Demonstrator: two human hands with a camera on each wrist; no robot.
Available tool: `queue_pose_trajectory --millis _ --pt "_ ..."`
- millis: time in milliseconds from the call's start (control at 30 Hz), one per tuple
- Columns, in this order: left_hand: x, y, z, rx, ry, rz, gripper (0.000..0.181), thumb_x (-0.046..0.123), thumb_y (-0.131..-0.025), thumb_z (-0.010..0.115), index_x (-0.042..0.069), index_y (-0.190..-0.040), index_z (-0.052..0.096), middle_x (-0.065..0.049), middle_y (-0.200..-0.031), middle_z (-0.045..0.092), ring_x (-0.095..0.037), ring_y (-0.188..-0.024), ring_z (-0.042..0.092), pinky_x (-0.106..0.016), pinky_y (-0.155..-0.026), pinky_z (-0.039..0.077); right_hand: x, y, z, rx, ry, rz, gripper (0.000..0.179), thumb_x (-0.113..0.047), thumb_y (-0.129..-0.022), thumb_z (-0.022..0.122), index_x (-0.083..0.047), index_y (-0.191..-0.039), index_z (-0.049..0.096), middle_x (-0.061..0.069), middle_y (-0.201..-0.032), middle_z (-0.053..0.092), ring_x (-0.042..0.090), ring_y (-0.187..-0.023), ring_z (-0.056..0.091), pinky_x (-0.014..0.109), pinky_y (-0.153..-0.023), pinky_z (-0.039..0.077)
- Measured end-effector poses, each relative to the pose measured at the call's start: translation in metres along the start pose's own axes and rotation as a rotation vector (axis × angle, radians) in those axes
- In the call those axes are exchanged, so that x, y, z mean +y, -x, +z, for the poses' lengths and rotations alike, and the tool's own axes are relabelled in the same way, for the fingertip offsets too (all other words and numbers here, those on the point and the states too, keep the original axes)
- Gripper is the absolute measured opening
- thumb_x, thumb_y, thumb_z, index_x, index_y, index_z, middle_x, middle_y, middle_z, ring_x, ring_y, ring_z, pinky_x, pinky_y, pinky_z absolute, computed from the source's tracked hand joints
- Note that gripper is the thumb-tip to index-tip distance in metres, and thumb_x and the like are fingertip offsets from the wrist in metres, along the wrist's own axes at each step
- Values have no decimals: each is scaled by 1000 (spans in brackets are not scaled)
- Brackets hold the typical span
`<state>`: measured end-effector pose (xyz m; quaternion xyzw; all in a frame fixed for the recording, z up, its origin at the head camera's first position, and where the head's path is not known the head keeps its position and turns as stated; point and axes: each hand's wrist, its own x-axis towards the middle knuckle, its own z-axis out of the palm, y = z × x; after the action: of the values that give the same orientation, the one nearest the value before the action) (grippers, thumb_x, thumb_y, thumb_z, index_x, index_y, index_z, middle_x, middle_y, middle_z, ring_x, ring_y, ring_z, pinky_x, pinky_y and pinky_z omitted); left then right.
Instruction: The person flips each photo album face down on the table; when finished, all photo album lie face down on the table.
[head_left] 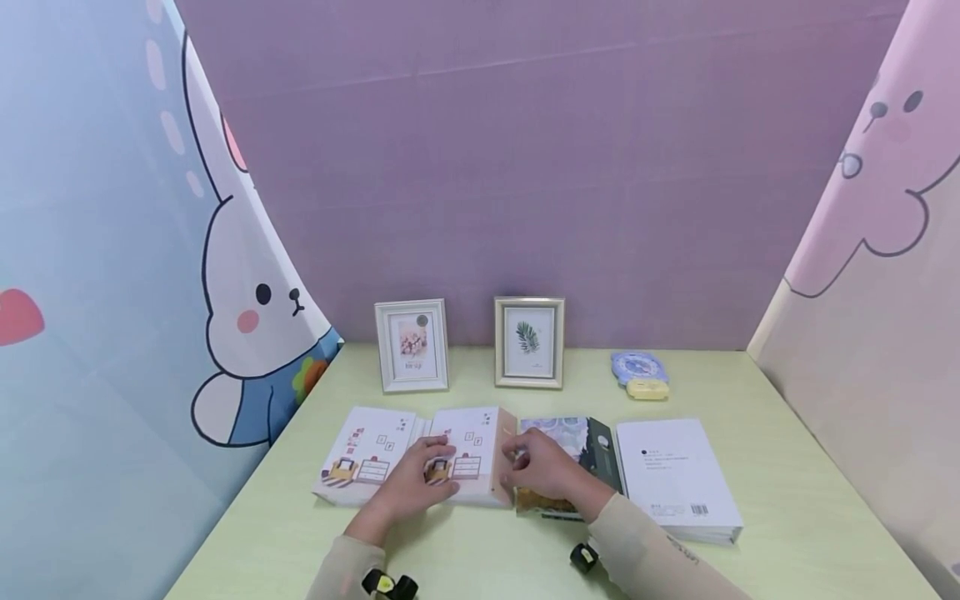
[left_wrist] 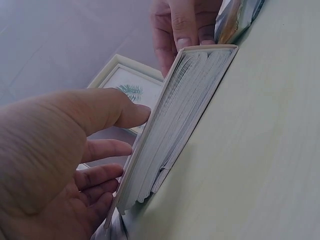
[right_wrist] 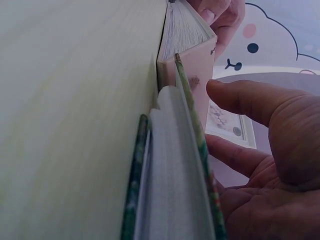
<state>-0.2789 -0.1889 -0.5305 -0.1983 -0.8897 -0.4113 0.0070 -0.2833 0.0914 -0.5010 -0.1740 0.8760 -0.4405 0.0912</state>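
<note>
Two matching thick white books with pink and yellow drawings lie side by side at left, the outer book and the inner book. My left hand rests over the inner book's left part, its thumb on the cover and fingers loosely extended. At that book's pale pink spine is my right hand, thumb and fingertips against or very near it, not curled round it. Under the right hand lies a dark green book with a painted cover. Page edges of the inner book face the left wrist camera.
A white book with a barcode lies at right. Behind the books stand a white picture frame and a gold-toned picture frame. A blue round object and a small yellow object sit at the back right of the table.
</note>
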Motion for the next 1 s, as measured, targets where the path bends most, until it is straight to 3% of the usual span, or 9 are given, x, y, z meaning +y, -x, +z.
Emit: queue_pose_trajectory --millis 333,533,767,1000 --pt "3 3 -1 4 32 -4 55 21 -88 85 5 -137 66 -17 -154 49 -44 -143 43 -61 -120 33 0 -2 1 -12 34 -33 42 -15 -88 83 -6 -127 72 9 -111 60 20 -92 60 32 -70 57" --pt "5 1 -7 25 101 -26 53 17 -91 80 8 -141 63 -13 -153 51 -40 -143 45 -57 -121 34 -11 -3 1 14 0 -74 40 -20 -94 78 -5 -130 70 7 -114 60 23 -103 63 33 -78 60" --pt "2 4 -25 160 145 -21 48 8 -94 75 9 -141 64 -13 -151 55 -40 -143 46 -55 -121 34 -21 -12 8 29 -28 -115 42 -29 -96 77 -8 -131 69 7 -121 62 18 -101 63 36 -85 58" --pt "-17 12 -57 289 101 -75 45 8 -97 73 10 -141 63 -11 -154 52 -35 -145 44 -51 -123 34 -32 -23 20 -1 -41 -121 38 -29 -96 77 -9 -128 71 5 -127 60 16 -104 62 36 -88 58"
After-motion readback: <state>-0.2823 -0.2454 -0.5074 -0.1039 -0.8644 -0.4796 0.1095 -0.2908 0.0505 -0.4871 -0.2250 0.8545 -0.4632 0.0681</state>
